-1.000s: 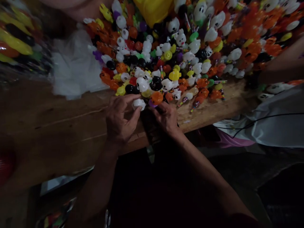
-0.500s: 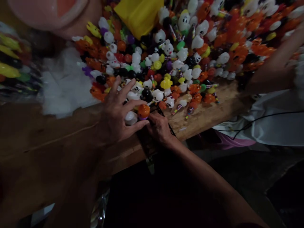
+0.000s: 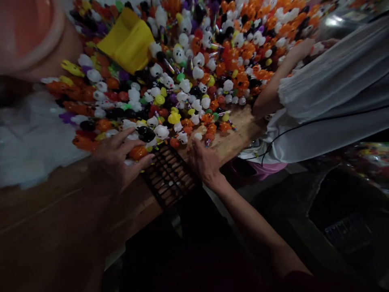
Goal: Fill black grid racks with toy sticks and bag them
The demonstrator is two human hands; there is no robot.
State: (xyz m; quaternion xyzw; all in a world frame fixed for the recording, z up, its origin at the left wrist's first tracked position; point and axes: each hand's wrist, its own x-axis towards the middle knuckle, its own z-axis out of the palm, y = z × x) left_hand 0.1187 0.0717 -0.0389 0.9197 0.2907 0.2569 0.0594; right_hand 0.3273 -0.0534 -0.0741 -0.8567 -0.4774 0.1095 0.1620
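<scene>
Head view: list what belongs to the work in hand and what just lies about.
Seemingly in use:
orange figure at the left hand
black grid beside the right hand

Seemingly just lying about:
pink tub
white plastic
folded yellow sheet

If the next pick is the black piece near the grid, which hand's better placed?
Probably left: the left hand reaches right beside the black piece; the right hand is past the black grid, farther off. Left's grip on the orange piece is unclear.
</scene>
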